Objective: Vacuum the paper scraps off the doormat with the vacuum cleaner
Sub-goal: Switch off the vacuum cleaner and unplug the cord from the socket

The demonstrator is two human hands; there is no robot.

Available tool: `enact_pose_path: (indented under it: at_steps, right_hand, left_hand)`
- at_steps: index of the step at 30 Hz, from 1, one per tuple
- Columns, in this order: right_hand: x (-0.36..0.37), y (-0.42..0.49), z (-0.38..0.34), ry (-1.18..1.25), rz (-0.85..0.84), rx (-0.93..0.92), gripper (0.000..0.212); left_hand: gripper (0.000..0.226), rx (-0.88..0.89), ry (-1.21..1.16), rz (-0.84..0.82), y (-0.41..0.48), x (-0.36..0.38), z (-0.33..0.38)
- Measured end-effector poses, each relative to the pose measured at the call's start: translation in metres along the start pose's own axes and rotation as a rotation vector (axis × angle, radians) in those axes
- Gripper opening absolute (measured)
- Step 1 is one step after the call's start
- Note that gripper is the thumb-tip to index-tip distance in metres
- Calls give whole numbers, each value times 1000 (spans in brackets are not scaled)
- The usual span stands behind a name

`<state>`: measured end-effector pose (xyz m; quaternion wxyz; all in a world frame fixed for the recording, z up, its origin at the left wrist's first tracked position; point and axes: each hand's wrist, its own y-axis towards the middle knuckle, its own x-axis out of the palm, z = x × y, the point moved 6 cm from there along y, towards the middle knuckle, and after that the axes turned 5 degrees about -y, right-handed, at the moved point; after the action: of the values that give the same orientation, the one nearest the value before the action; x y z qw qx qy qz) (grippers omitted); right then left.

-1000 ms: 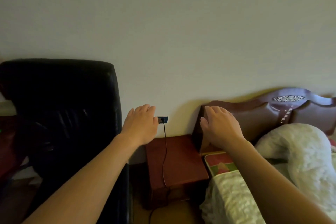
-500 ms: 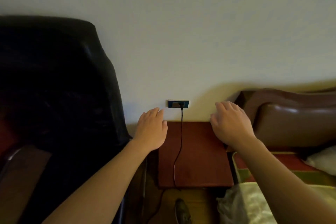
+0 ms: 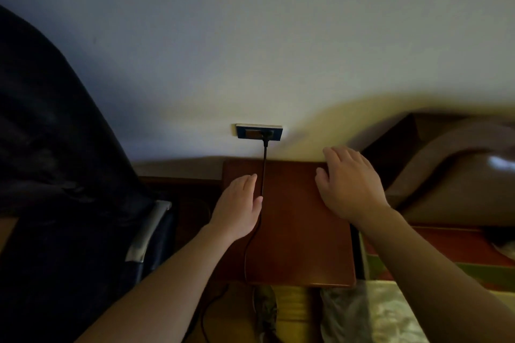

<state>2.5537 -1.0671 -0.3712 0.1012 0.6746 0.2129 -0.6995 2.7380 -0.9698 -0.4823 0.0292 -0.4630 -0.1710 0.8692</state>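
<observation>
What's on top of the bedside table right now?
A black cord from the wall socket runs across the bedside table. The left hand and right hand hide the wood beneath them.

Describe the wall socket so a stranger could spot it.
On the pale wall between the black chair and the brown headboard, look just above the reddish nightstand. There sits a small dark rectangular socket, the wall's only fitting, with a black cord hanging from it.
</observation>
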Motion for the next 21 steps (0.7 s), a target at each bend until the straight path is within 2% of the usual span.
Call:
enact_pose_path:
  at_steps: [6,10,12,17,21]
  right_hand:
    - [49,5,13,39,-108,30,44]
    - [59,9,19,59,-119,46,43]
    - [60,12,19,70,-122,44,43]
    - [68,27,9,118,-174,29,34]
    - [75,49,-14,201,-209,31,41]
  left_hand:
    - [79,-87,-165,-88,18,42,-4]
    - [87,-124,-251,-38,21,48,-9]
    - [80,-140,-292,-11,20,48,-11]
    - [42,-142,-369,15,14,44,-15]
    - [38,-141,-386,30,9,38,-21]
